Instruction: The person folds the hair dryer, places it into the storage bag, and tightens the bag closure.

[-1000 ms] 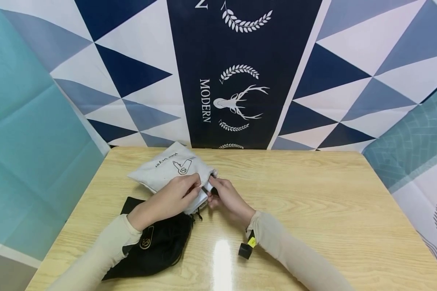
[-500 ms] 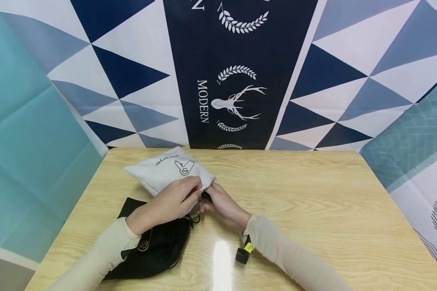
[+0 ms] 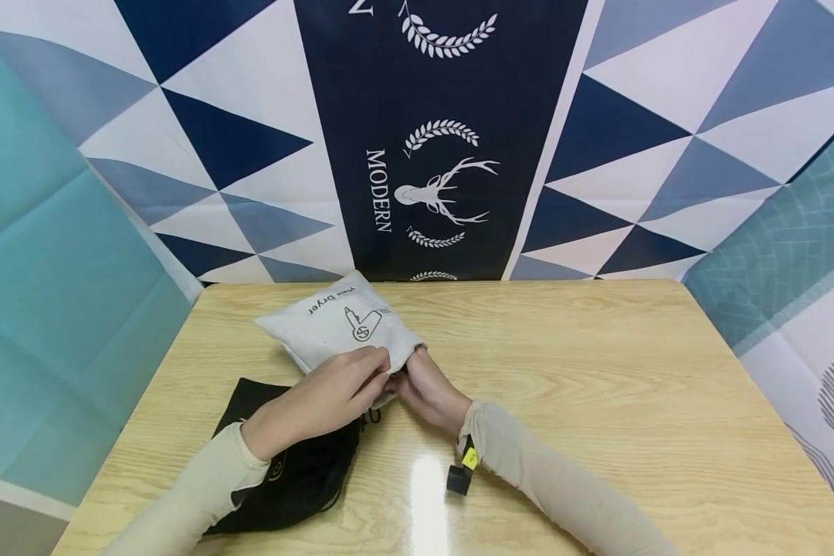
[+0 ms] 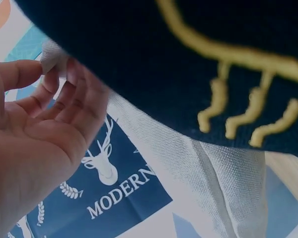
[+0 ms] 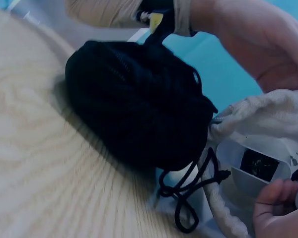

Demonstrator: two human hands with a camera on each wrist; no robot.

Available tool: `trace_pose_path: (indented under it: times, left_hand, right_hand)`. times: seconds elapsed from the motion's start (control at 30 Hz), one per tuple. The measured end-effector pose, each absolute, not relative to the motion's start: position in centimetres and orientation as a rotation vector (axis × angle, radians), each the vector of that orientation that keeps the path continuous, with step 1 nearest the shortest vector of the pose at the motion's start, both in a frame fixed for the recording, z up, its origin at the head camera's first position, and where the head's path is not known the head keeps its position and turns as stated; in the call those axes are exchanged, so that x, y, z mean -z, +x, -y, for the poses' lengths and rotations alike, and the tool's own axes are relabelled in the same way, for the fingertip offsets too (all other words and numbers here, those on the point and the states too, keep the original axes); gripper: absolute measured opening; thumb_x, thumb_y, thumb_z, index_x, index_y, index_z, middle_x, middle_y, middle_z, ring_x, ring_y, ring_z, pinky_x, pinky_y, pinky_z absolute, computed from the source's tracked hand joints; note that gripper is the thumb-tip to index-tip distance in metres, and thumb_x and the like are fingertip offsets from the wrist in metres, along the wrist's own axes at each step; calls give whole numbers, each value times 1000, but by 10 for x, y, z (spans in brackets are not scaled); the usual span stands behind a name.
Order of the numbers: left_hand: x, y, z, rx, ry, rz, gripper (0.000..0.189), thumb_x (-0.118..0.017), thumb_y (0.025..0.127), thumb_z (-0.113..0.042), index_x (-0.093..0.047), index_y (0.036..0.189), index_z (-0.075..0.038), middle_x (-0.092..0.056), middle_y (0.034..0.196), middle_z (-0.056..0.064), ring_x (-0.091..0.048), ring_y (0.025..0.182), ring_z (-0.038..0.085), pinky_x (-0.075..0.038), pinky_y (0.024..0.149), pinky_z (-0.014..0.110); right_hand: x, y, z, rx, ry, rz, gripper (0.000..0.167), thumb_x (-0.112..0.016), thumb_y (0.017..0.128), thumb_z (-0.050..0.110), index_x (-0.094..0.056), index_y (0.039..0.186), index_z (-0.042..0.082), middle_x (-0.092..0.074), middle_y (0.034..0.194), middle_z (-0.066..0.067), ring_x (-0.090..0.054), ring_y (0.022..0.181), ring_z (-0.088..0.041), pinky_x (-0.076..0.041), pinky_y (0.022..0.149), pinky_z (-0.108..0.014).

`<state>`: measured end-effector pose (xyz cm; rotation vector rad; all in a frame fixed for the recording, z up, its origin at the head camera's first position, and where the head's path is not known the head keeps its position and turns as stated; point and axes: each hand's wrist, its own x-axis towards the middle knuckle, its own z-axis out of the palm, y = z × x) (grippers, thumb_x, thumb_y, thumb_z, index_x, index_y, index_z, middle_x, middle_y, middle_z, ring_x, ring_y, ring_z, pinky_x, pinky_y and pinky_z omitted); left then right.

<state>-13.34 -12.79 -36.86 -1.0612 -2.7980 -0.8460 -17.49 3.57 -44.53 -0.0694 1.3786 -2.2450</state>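
A pale drawstring bag [image 3: 337, 316], printed with a hair dryer outline and the words "Hair Dryer", is held up above the table's left half. My left hand [image 3: 337, 386] pinches the rim of its mouth between thumb and fingers. My right hand [image 3: 432, 390] reaches into that mouth, its fingers mostly hidden in the head view. Inside, in the right wrist view, lies what looks like a white hair dryer [image 5: 268, 173], with a dark rectangular opening and a round black part. The right thumb and fingers [image 5: 273, 201] grip it near the round part.
A filled black drawstring bag [image 3: 299, 471] with a gold emblem lies under my left forearm; its cord [image 5: 181, 198] hangs loose near the pale bag. The wooden table [image 3: 598, 401] ends against a patterned backdrop [image 3: 445, 77].
My right hand has pushed further into the pale bag, and the white part that stuck out is now covered. The bag has swung slightly right; my left hand keeps its pinch.
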Motion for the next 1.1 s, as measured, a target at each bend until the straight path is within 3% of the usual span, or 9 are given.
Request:
trace_pose_path:
  times: [0.1, 0.37, 0.47, 0.6, 0.73, 0.93, 1.1]
  left_hand:
    - [371, -134, 127, 781, -1053, 2795, 17, -50, 104, -16, -50, 87, -21, -46, 79, -9, -46, 67, 6, -43, 59, 22]
    - [374, -129, 123, 661, -1120, 2725, 8, -51, 102, -14, -59, 100, -13, -52, 108, -4, -48, 93, 10, -46, 82, 27]
    - [375, -125, 122, 670, -1159, 2743, 10, -51, 103, -14, -61, 102, -11, -54, 110, -4, -48, 96, 11, -46, 84, 28]
    - [375, -123, 121, 672, -1195, 2764, 10, -50, 103, -16, -59, 102, -12, -53, 103, -6, -47, 92, 10, -45, 81, 27]
    - [372, -123, 120, 669, -1217, 2780, 8, -49, 104, -16, -56, 100, -15, -46, 93, -8, -45, 87, 10, -42, 77, 26]
    - [373, -127, 118, 554, -1198, 2823, 10, -48, 105, -17, -57, 104, -14, -48, 98, -7, -45, 86, 8, -44, 76, 25]
    - [377, -129, 117, 508, -1190, 2861, 9, -50, 104, -18, -57, 105, -13, -47, 99, -4, -45, 85, 9, -45, 72, 25]
  right_hand:
    - [447, -175, -36, 2272, -38, -1323, 37, -44, 105, 41, -52, 135, 19, -54, 118, -3, -55, 98, -17, -47, 83, -32]
    - [455, -172, -34, 2308, -18, -1259, 32, -50, 103, 40, -55, 130, 23, -55, 119, 1, -54, 102, -14, -45, 87, -30]
    - [460, -170, -32, 2299, -20, -1255, 28, -55, 101, 42, -58, 122, 25, -55, 118, 3, -53, 104, -12, -44, 90, -30]
    - [465, -168, -32, 2275, -14, -1307, 18, -58, 100, 42, -59, 108, 25, -56, 106, 4, -53, 93, -12, -44, 82, -29]
    - [468, -168, -34, 2304, 6, -1334, 6, -60, 101, 29, -60, 103, 24, -57, 101, 5, -53, 89, -11, -45, 80, -28]
    - [465, -179, -43, 2288, -96, -1402, 22, -60, 100, 29, -63, 120, 19, -60, 114, 3, -54, 105, -12, -44, 95, -30]
    - [457, -198, -63, 2055, -287, -1479, 43, -55, 101, 14, -47, 143, 11, -56, 131, -4, -53, 116, -15, -42, 103, -35]
